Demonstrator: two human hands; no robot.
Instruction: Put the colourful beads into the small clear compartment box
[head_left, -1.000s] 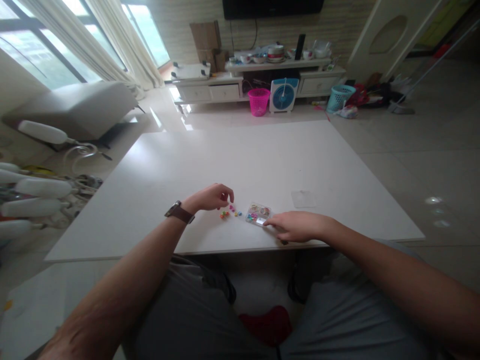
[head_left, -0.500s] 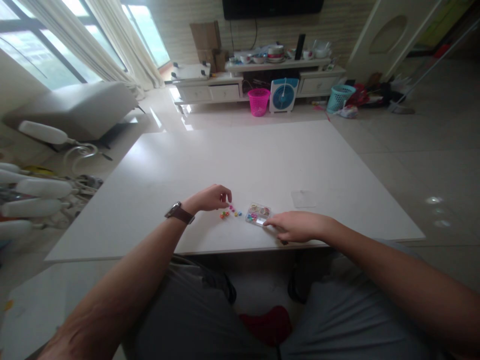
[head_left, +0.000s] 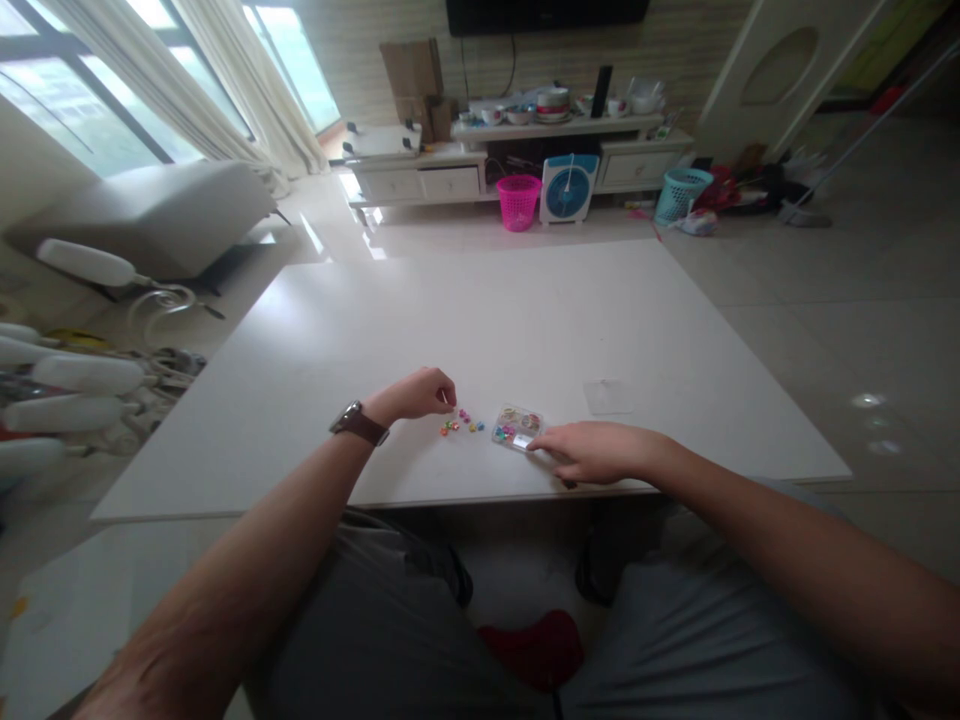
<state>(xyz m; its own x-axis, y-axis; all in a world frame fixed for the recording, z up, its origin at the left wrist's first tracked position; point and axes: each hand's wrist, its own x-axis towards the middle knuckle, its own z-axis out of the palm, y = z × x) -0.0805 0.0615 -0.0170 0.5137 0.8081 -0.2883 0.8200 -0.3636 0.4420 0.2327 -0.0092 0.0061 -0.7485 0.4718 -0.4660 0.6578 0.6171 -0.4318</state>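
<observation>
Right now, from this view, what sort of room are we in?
Probably a living room in a home: a wall-mounted TV above a low cabinet, and curtains by big windows.

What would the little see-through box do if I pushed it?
The clear box would probably slide rather than tip, since it sits low and flat. It's likely stiff, judging by its straight edges. The tiny colorful pieces inside might jiggle, since they look loose.

Hands (head_left: 592,450) near coloured pieces (head_left: 464,415), clear box (head_left: 520,440)
</observation>
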